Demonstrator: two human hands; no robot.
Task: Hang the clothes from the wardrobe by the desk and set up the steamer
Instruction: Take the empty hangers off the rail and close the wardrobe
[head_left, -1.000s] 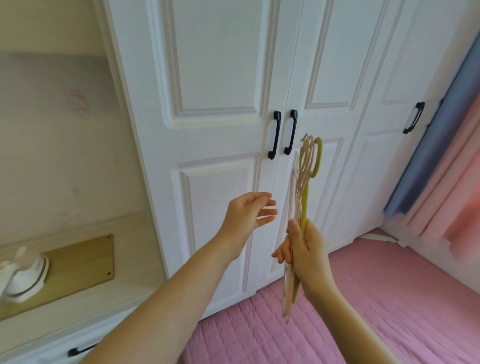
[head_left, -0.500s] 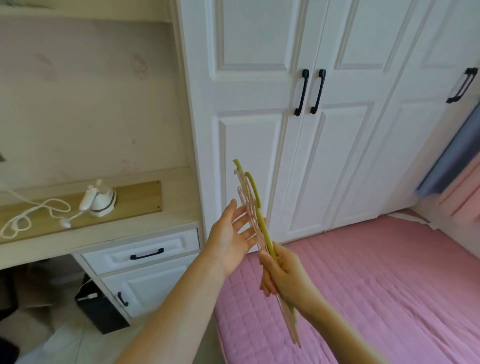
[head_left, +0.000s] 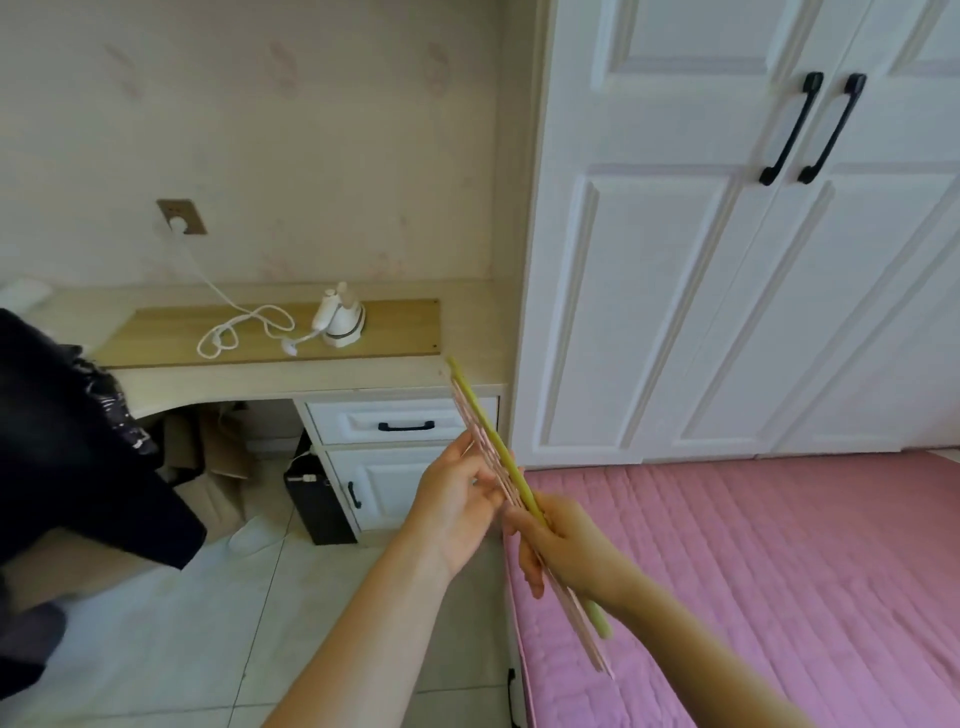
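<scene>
One bundle of hangers (head_left: 496, 457), seen edge-on: one green, several pink, exact count cannot be told. One white steamer (head_left: 340, 321) upright on the counter (head_left: 270, 376), its cord looped beside it. Wardrobe (head_left: 727, 260): two black door handles visible, doors closed. Right hand (head_left: 563, 545): grip closed around the bundle's lower half, bundle tilted up and to the left. Left hand (head_left: 457, 499): fingers straight, laid flat against the bundle's left side, grip not closed.
</scene>
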